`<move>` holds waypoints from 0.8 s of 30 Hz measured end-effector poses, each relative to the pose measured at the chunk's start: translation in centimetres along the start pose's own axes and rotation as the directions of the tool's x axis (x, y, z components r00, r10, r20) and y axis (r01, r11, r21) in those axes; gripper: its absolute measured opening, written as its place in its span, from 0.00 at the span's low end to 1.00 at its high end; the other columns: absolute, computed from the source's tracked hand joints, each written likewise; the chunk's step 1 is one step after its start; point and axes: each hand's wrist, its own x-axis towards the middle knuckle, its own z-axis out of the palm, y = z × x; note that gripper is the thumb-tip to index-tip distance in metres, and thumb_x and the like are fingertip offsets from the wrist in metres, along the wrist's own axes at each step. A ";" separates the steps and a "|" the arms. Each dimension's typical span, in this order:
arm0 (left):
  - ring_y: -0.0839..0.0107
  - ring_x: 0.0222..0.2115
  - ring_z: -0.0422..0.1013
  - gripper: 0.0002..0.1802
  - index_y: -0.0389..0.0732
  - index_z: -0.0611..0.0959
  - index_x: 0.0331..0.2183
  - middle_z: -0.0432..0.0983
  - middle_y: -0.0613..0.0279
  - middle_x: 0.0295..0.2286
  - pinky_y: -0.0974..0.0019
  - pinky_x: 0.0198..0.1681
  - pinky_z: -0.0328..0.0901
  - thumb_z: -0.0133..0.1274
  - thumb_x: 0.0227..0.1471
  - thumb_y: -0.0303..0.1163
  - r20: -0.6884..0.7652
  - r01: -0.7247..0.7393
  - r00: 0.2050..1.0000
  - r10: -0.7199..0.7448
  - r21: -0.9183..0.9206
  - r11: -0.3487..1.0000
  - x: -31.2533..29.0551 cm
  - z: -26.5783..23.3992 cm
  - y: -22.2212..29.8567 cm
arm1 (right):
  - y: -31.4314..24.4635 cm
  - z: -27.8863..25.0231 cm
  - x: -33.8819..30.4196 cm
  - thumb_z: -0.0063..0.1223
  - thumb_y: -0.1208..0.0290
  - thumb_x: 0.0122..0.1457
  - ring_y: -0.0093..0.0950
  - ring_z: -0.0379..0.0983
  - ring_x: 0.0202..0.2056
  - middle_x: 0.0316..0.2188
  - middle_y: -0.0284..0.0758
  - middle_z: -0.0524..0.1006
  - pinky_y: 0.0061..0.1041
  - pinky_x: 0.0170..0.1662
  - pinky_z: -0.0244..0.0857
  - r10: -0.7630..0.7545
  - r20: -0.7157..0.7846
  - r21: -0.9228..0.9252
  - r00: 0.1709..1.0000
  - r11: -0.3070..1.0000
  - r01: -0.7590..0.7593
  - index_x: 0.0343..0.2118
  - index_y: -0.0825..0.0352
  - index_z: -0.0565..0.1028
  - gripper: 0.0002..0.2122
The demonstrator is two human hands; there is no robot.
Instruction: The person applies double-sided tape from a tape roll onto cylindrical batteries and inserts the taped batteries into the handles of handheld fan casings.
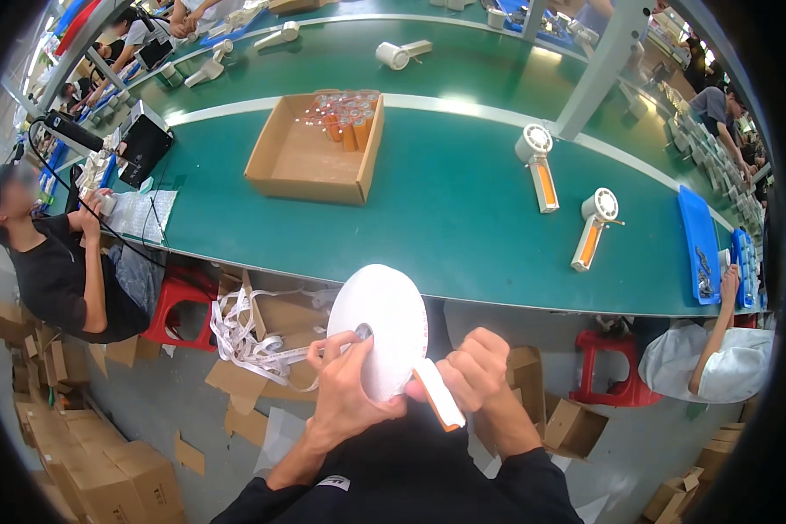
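My left hand [348,384] grips a large white roll of tape [384,319], its fingers at the core and its thumb along the lower edge. Close to the roll's lower right, my right hand [476,371] is closed, with its fingers curled at an orange battery [453,427] that has a white tape strip [442,393] lying along it. The battery slants down to the right, just off the roll's edge. My fingers partly hide where strip and roll meet. Both hands are in front of the green table's near edge.
On the green table [463,227] are a cardboard box [314,188] holding several orange batteries, two white handheld fans [534,144] with orange in their handles, and a blue tray [697,249]. Tangled white strips [236,327] lie below left. Co-workers sit left and right by red stools [182,306].
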 end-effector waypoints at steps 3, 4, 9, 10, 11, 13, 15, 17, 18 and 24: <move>0.57 0.47 0.67 0.40 0.31 0.79 0.41 0.76 0.52 0.36 0.46 0.55 0.47 0.65 0.21 0.42 0.030 0.059 0.998 -0.058 -0.018 0.998 -0.6 0.3 -0.3 | 0.0 -0.1 -0.4 0.65 0.60 0.52 0.23 0.52 0.12 0.12 0.27 0.57 0.23 0.18 0.44 0.026 0.004 -0.019 1.000 0.999 -0.026 0.17 0.65 0.69 0.18; 0.57 0.47 0.67 0.40 0.31 0.79 0.41 0.76 0.52 0.36 0.46 0.55 0.47 0.65 0.21 0.42 0.029 0.059 0.998 -0.058 -0.017 0.998 -1.1 0.0 -0.1 | -0.2 -0.2 -0.5 0.63 0.60 0.54 0.24 0.53 0.12 0.12 0.28 0.59 0.23 0.17 0.45 0.044 0.024 -0.034 0.999 0.998 -0.043 0.18 0.65 0.69 0.18; 0.55 0.47 0.65 0.41 0.31 0.79 0.42 0.76 0.51 0.37 0.48 0.57 0.47 0.66 0.20 0.42 0.179 0.101 0.980 -0.087 -0.074 0.992 -3.6 -0.4 -1.5 | 3.1 -2.0 -1.2 0.53 0.48 0.56 0.34 0.62 0.16 0.14 0.33 0.62 0.29 0.20 0.55 0.621 -0.329 -0.339 0.711 0.625 -0.703 0.17 0.69 0.67 0.26; 0.55 0.48 0.65 0.42 0.31 0.78 0.43 0.75 0.51 0.37 0.47 0.57 0.47 0.66 0.20 0.42 0.146 0.168 0.976 -0.159 -0.052 0.984 -4.0 -0.7 -2.0 | 2.6 -2.0 -1.3 0.51 0.46 0.57 0.31 0.63 0.18 0.14 0.33 0.62 0.28 0.22 0.55 0.762 -0.221 0.144 0.608 0.642 -0.753 0.17 0.68 0.65 0.27; 0.53 0.48 0.64 0.43 0.31 0.77 0.44 0.74 0.51 0.37 0.48 0.57 0.48 0.66 0.20 0.41 0.112 0.150 0.984 -0.141 -0.071 0.986 -3.5 -1.3 -2.4 | 2.0 -2.1 -1.4 0.50 0.44 0.57 0.28 0.64 0.19 0.15 0.33 0.63 0.27 0.23 0.55 0.841 -0.043 0.587 0.540 0.459 -0.667 0.16 0.68 0.64 0.27; 0.53 0.48 0.64 0.45 0.29 0.76 0.45 0.74 0.51 0.37 0.47 0.56 0.48 0.67 0.20 0.41 0.091 -0.027 0.996 0.020 0.073 0.997 -1.6 -2.1 -2.2 | 2.0 -1.9 -1.4 0.50 0.44 0.58 0.22 0.59 0.21 0.17 0.31 0.63 0.24 0.24 0.51 0.758 0.215 0.718 0.616 0.305 -0.626 0.19 0.67 0.62 0.27; 0.53 0.48 0.64 0.46 0.29 0.75 0.46 0.74 0.51 0.37 0.46 0.56 0.47 0.68 0.20 0.41 0.096 -0.085 0.993 0.073 0.128 0.988 0.0 -2.4 -2.1 | 2.1 -1.6 -1.4 0.51 0.44 0.58 0.20 0.55 0.21 0.18 0.30 0.62 0.23 0.24 0.49 0.718 0.355 0.744 0.598 0.170 -0.646 0.22 0.67 0.62 0.26; 0.53 0.49 0.63 0.47 0.29 0.73 0.47 0.73 0.52 0.38 0.45 0.56 0.46 0.68 0.21 0.42 0.086 -0.172 0.983 0.160 0.154 0.973 0.7 -3.0 -1.2 | 2.2 -2.1 -1.2 0.54 0.49 0.58 0.19 0.54 0.21 0.18 0.28 0.62 0.22 0.23 0.48 0.646 0.424 0.738 0.635 0.160 -0.655 0.26 0.66 0.64 0.23; 0.53 0.49 0.63 0.47 0.29 0.73 0.47 0.73 0.52 0.38 0.45 0.56 0.46 0.68 0.21 0.42 0.108 -0.155 0.984 0.139 0.153 0.976 0.9 -3.0 -1.3 | 2.3 -2.7 -0.5 0.60 0.56 0.56 0.16 0.57 0.19 0.17 0.27 0.66 0.20 0.22 0.50 0.577 0.512 0.709 0.636 0.134 -0.692 0.27 0.67 0.66 0.19; 0.55 0.52 0.61 0.47 0.30 0.73 0.48 0.72 0.52 0.42 0.42 0.57 0.45 0.68 0.22 0.41 0.108 -0.309 0.950 0.294 0.180 0.934 1.7 -2.9 -1.5 | 3.1 -4.2 0.6 0.69 0.63 0.51 0.14 0.66 0.19 0.17 0.28 0.74 0.18 0.22 0.57 0.330 0.758 0.544 0.563 0.156 -0.824 0.28 0.66 0.71 0.16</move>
